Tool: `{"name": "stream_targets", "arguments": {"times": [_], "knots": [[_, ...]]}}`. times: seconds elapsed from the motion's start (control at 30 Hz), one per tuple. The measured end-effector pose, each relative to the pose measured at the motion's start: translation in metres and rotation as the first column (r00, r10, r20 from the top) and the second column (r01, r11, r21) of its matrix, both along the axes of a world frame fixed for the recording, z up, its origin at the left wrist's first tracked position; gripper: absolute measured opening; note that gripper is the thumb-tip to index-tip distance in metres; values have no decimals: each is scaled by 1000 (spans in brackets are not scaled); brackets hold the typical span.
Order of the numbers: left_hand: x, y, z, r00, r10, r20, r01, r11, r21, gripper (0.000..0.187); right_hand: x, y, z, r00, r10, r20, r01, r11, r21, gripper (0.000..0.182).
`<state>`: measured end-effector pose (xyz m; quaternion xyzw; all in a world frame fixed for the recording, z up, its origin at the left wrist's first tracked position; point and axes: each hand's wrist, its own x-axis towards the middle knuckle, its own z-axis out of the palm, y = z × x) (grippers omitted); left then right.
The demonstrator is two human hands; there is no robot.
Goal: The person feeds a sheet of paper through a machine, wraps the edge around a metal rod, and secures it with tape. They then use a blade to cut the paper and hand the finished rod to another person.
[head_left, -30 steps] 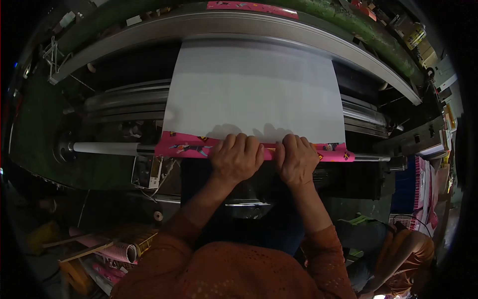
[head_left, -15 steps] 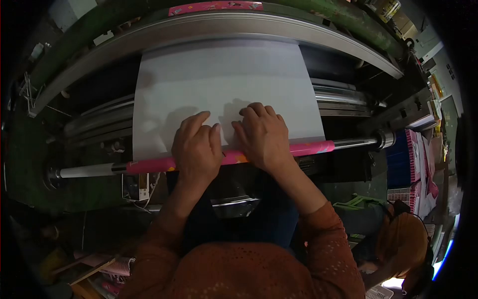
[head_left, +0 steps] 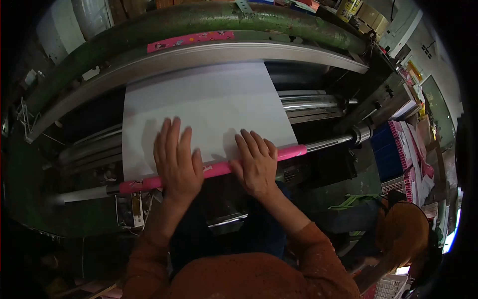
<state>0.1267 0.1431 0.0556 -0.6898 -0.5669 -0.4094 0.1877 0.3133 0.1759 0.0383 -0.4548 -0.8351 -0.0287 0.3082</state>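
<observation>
A wide white sheet (head_left: 209, 107) runs down from under a metal crossbar onto a pink printed roll (head_left: 219, 169). The roll sits on a metal shaft (head_left: 328, 142) that spans the machine in front of me. My left hand (head_left: 178, 164) lies over the left part of the roll, fingers stretched up across the sheet. Farther right, my right hand (head_left: 257, 162) rests over the roll with its fingers extended and the thumb apart. Neither hand is wrapped round anything. The palms hide parts of the roll.
Beyond the sheet, the metal crossbar (head_left: 199, 55) and a green pipe (head_left: 199, 31) cross the machine. Steel rollers (head_left: 313, 102) show at the right. A person in an orange top (head_left: 406, 234) bends at lower right, near pink-edged stacks (head_left: 401, 144). A small box (head_left: 130, 212) stands below the roll.
My fingers have straightened from a curled pose and lie flatter. The printed pattern on the roll shows differently. The view has shifted, so the machine appears lower and tilted.
</observation>
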Motion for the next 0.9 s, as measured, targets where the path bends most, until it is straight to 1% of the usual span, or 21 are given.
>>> {"name": "stream_targets", "arguments": {"times": [0.07, 0.1, 0.17, 0.2, 0.27, 0.33, 0.4, 0.43, 0.47, 0.53, 0.57, 0.6, 0.63, 0.67, 0.7, 0.73, 0.77, 0.8, 0.83, 0.87, 0.9], "knots": [[24, -36, -14, 997, -44, -64, 30, 978, -205, 55, -13, 27, 14, 999, -31, 42, 28, 998, 61, 55], [24, -25, -17, 998, -25, -63, 14, 985, -171, 55, -17, 40, 17, 998, -61, 12, 60, 996, 68, 54], [28, -13, -27, 982, -21, -190, -34, 960, -279, 59, -22, 64, 24, 994, -109, -19, 111, 985, 129, 48], [28, -2, -11, 993, 0, -120, -44, 929, -366, 56, -17, 64, 24, 995, -101, -15, 102, 984, 147, 48], [17, 18, 1, 995, 20, -98, -45, 964, -261, 53, -8, 54, 21, 996, -48, -79, 60, 986, 154, 47], [5, 21, 8, 997, 36, -61, -45, 986, -158, 49, -2, 4, 8, 1000, 5, -31, -2, 995, 102, 48], [-4, 1, 9, 999, -32, -32, 35, 996, 84, 41, -5, -14, -10, 999, -33, 34, 32, 999, 13, 49], [0, -14, -6, 991, -108, -76, 117, 984, 133, 38, -8, -4, -2, 998, -49, 41, 45, 995, 93, 49], [5, -35, -27, 976, -180, -121, 199, 965, 173, 36, -12, 8, 6, 997, -54, 51, 49, 995, 87, 49], [11, -68, -62, 935, -328, -134, 339, 939, 64, 33, -22, 42, 23, 996, -90, -6, 90, 986, 141, 46], [12, -79, -85, 937, -324, -127, 335, 939, 73, 33, -21, 62, 30, 996, -91, -20, 93, 977, 194, 43], [6, -85, -112, 952, -297, -77, 286, 950, -127, 31, -19, 80, 40, 995, -91, -39, 98, 964, 247, 40], [-1, -87, -134, 966, -256, -34, 232, 919, -320, 30, -23, 90, 62, 986, -74, -148, 115, 950, 291, 28], [-8, -91, -156, 969, -245, -28, 225, 924, -309, 30, -25, 103, 82, 962, -35, -272, 122, 943, 311, 19], [-16, -96, -176, 983, -165, -84, 110, 885, -452, 28, -30, 107, 112, 929, -13, -369, 153, 923, 353, 14], [-22, -98, -185, 983, -97, -153, -10, 815, -579, 28, -33, 116, 135, 909, -103, -405, 246, 916, 318, 19], [-25, -97, -184, 984, -93, -154, -13, 817, -577, 28, -34, 129, 154, 911, -229, -343, 337, 893, 299, 24], [-26, -95, -181, 994, -96, -54, 42, 786, -617, 26, -35, 142, 171, 894, -353, -276, 427, 858, 287, 29], [-26, -95, -180, 994, -95, 48, 103, 751, -652, 25, -37, 158, 182, 861, -453, -231, 499, 840, 214, 35], [-28, -95, -179, 994, -94, 49, 103, 751, -652, 25, -39, 174, 191, 820, -544, -179, 569, 809, 146, 40], [-30, -94, -178, 993, -116, 36, 112, 762, -637, 24, -38, 194, 194, 821, -542, -179, 567, 810, 149, 40]]}}
